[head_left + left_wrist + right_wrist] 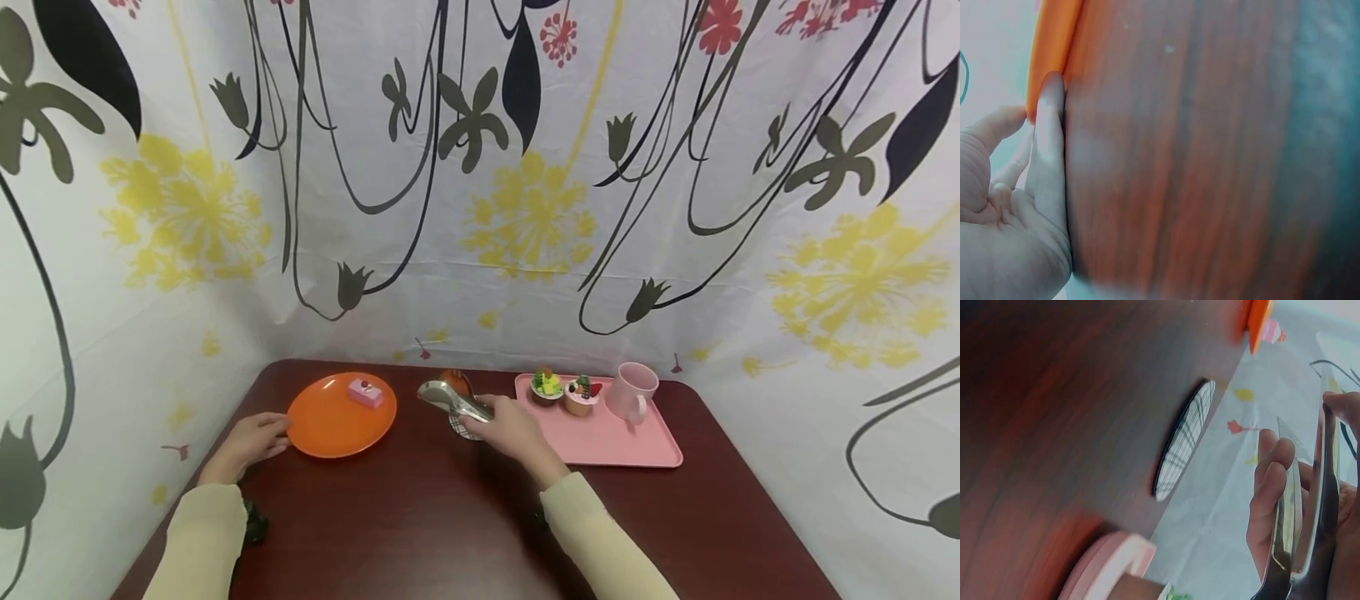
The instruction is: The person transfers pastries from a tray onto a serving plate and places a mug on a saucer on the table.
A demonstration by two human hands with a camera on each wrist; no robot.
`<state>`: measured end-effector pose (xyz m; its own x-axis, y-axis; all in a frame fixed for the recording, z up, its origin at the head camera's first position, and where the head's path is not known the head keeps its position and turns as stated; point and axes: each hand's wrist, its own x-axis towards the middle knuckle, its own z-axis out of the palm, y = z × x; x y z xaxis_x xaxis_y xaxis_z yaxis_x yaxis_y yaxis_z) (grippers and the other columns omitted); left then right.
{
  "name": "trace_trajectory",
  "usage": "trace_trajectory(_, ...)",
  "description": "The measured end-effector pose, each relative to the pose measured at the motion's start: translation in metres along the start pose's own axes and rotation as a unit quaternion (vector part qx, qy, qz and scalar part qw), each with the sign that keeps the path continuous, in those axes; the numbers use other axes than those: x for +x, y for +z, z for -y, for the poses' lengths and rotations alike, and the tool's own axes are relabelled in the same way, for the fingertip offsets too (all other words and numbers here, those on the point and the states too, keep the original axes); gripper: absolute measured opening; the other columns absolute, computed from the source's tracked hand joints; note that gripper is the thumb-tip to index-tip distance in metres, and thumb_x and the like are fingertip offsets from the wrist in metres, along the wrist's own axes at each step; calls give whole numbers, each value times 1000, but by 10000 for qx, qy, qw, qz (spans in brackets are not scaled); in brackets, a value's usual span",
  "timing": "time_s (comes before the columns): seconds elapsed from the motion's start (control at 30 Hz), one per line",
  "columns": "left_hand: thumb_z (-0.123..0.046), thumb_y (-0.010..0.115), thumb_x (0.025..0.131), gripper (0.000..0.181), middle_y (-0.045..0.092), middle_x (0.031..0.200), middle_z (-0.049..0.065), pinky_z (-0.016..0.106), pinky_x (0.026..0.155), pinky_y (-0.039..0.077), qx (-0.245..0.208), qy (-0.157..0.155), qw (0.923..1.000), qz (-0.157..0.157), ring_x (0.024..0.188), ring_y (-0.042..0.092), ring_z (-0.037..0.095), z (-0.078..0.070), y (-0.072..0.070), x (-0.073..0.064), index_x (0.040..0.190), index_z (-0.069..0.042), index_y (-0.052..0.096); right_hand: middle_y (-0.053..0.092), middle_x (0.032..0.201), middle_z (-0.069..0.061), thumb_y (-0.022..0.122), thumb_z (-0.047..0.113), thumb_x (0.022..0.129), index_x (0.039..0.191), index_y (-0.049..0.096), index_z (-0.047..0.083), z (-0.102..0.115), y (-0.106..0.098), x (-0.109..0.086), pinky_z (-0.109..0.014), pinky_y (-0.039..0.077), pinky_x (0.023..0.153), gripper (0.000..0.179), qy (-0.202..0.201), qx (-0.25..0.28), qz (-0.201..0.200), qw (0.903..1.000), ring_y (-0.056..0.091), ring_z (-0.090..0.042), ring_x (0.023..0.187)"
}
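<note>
My left hand (257, 439) pinches the near-left rim of an orange plate (326, 429). In the left wrist view the thumb is at the plate's edge (1054, 40) and a finger reaches under it, low along the table. A pink cake slice (366, 392) with a red topping sits toward the back of the plate. Metal tongs (452, 398) are in my right hand (512, 427), raised over a round checked coaster (467, 428). The right wrist view shows the two arms of the tongs (1322, 506) apart between thumb and fingers. Something orange-brown (456, 382) shows partly behind the tongs.
At the back right lies a pink tray (622, 448) bearing two cupcakes (546, 387) and a pink mug (635, 390). The dark red-brown table (390, 525) ends against a flower-printed cloth (420, 250) at the back. Similar cloth hangs along both sides.
</note>
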<state>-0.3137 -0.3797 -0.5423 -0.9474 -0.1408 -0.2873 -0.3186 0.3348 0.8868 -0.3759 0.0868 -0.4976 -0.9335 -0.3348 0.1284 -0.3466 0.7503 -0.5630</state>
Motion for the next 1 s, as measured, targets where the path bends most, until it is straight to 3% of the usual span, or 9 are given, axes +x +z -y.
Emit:
trace_trajectory(0.3,-35,51,115,69,51,154,36,25,86,66,59,-58,10000,50,94,72,3,7,-2,1,160,14,35,76,102,6,77,57,91,132,76,16,-19,-11,-18,-34,56,74,57,15,-160,-253,9995,64,-10,80)
trace_trajectory(0.67,-37,51,114,71,60,143,36,24,82,66,34,6,10000,9,89,73,3,6,-4,6,158,16,35,73,93,7,79,54,92,131,75,17,-50,-30,-40,-33,53,71,54,229,-244,-572,9978,61,-11,75)
trace_trajectory(0.83,-36,50,115,70,57,146,37,24,83,66,46,7,10000,-15,90,73,4,6,-5,5,158,16,35,76,102,0,79,53,93,141,72,16,-58,-38,-48,-37,54,72,61,392,-383,-634,9965,63,-17,79)
trace_trajectory(1.0,-35,50,115,69,54,149,38,23,83,65,57,13,10000,-14,90,74,3,5,-3,7,158,17,35,76,102,3,82,51,91,133,75,19,-66,-47,-62,-40,54,74,53,461,-504,-766,9947,64,-16,83)
